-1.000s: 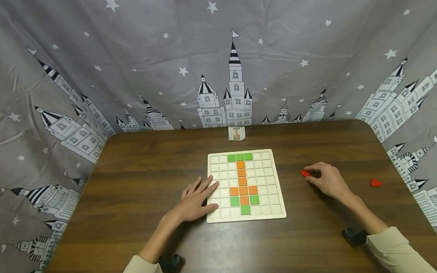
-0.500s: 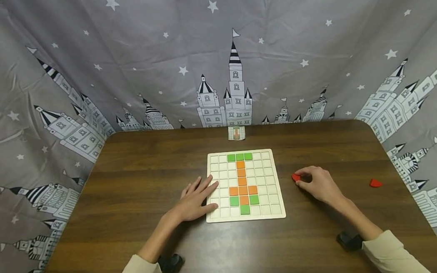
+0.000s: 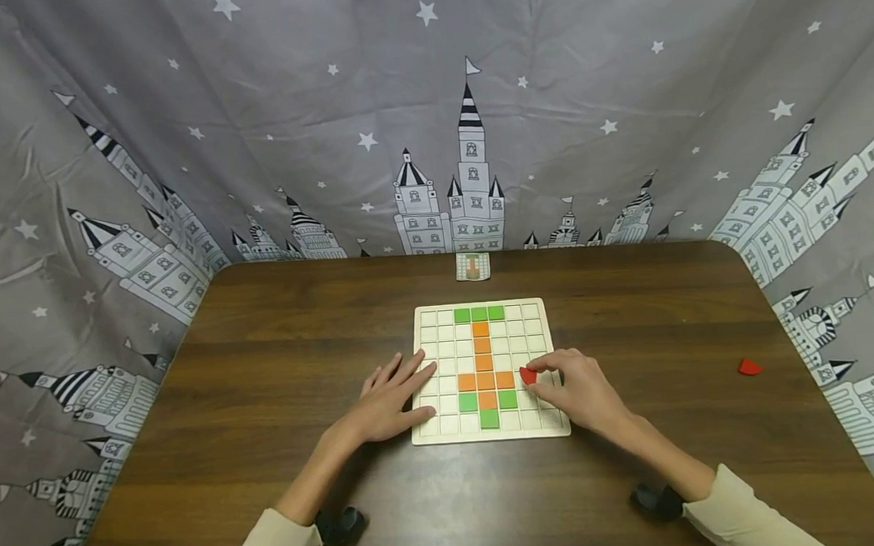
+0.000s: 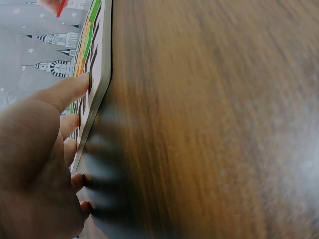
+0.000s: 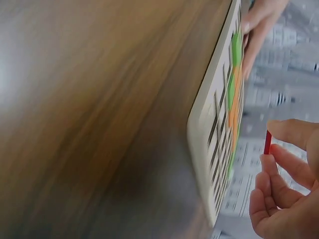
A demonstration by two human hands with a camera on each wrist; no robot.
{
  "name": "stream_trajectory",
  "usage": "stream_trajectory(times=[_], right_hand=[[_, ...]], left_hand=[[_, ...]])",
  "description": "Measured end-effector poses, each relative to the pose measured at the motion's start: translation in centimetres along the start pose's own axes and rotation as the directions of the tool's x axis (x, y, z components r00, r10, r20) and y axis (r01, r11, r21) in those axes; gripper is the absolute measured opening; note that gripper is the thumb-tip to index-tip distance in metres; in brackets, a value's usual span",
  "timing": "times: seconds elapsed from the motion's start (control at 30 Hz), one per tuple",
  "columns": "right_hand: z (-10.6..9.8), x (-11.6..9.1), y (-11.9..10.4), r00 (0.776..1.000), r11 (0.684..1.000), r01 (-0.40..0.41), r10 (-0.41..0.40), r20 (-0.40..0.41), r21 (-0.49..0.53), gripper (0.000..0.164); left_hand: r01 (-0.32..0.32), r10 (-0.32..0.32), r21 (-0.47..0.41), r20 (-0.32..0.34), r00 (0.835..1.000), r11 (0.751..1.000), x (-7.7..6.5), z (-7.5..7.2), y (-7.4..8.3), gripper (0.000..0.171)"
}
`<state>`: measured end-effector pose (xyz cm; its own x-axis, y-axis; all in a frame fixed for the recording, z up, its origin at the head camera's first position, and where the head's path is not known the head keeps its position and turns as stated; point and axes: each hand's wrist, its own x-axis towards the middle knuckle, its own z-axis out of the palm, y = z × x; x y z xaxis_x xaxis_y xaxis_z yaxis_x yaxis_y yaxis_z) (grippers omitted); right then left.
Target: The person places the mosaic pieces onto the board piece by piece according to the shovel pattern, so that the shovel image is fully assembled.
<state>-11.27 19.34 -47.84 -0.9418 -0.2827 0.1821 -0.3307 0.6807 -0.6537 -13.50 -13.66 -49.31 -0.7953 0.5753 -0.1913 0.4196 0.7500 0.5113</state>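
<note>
Between thumb and fingertips, my right hand (image 3: pixel 583 389) pinches a small flat red piece (image 3: pixel 528 376) with a rounded edge. In the right wrist view the red piece (image 5: pixel 267 143) is seen edge-on, apart from the board's surface. Beneath it lies a pale square grid board (image 3: pixel 447 435), where orange tiles (image 3: pixel 482 346) form a cross shape. Green tiles (image 3: pixel 480 314) line the top row, and several more surround the cross's lower end. My left hand (image 3: pixel 388 405) rests with spread fingers on the board's left edge; its thumb (image 4: pixel 75 89) touches the rim.
Another red piece (image 3: pixel 750 366) lies on the wooden table (image 3: pixel 298 332) at the right. A small card (image 3: pixel 472 267) printed with a grid pattern sits at the table's back edge. Behind hangs a grey curtain (image 3: pixel 283 82) with castles and stars.
My right hand has carried the red piece leftward from the table to over the board's right side. The left hand has stayed in place.
</note>
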Motion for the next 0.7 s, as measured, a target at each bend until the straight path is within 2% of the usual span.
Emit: stream_trajectory(times=[0.17,0.33,0.7], right_hand=[[1.9,0.2,-2.4,1.0,0.999,0.008,-0.008,0.015,0.051,0.023],[3.8,0.2,-4.0,0.998,0.998,0.038,-0.04,0.055,0.044,0.022],[5.7,0.4,-5.3,0.988,0.996,0.087,-0.091,0.127,0.036,0.013]], left_hand=[[0.002,-0.002,-0.005,0.001,1.0,1.0,0.0,0.0,0.0,0.069],[0.005,-0.005,-0.001,0.008,1.0,1.0,0.0,0.0,0.1,0.069],[0.009,-0.009,-0.015,-0.003,1.0,1.0,0.0,0.1,-0.1,0.069]])
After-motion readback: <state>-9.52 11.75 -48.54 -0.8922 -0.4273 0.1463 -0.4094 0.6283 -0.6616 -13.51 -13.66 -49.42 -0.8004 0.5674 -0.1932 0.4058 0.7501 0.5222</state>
